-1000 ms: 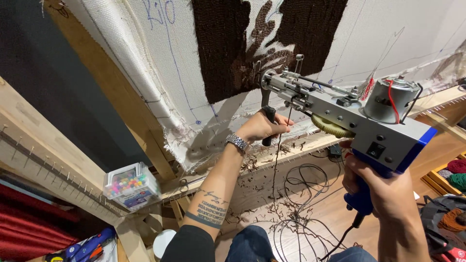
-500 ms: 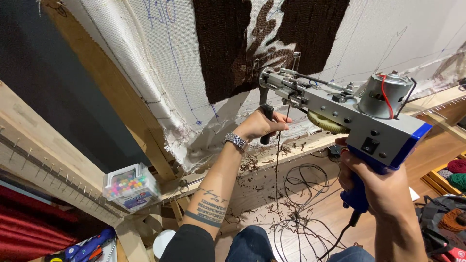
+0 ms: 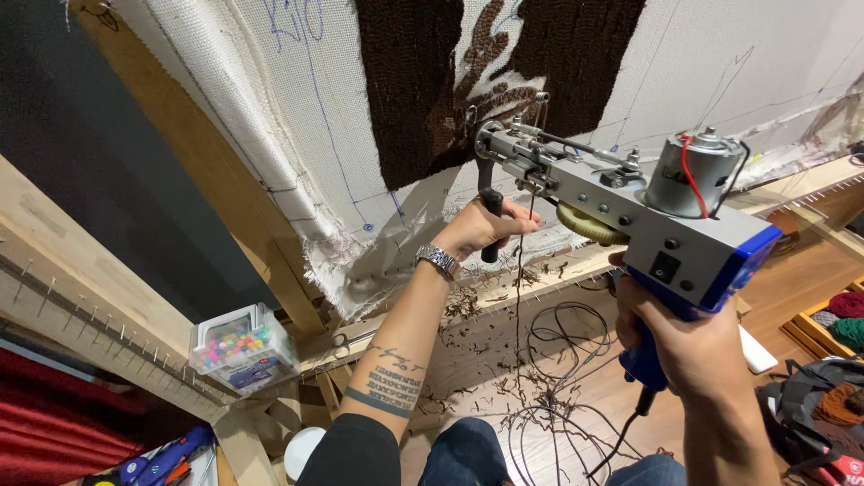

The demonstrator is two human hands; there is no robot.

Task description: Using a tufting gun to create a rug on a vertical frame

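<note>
In the head view, both hands gripped a tufting gun (image 3: 621, 211) whose needle end met the stretched white cloth (image 3: 342, 117) at the lower edge of a dark brown tufted patch (image 3: 409, 90). The left hand (image 3: 481, 229) was closed around the black front handle, likely to steer the tip, while the right hand (image 3: 688, 346) was wrapped tight round the blue rear grip, bearing the tool's weight and keeping it square to the cloth. A strand of yarn (image 3: 519, 297) hung from the gun toward the wooden floor (image 3: 504, 441), which was littered with brown clippings and loops of black cable. The cloth was tacked to a slanted wooden frame (image 3: 225, 207); a clear box of coloured pins (image 3: 241, 346) rested on its lower rail.
</note>
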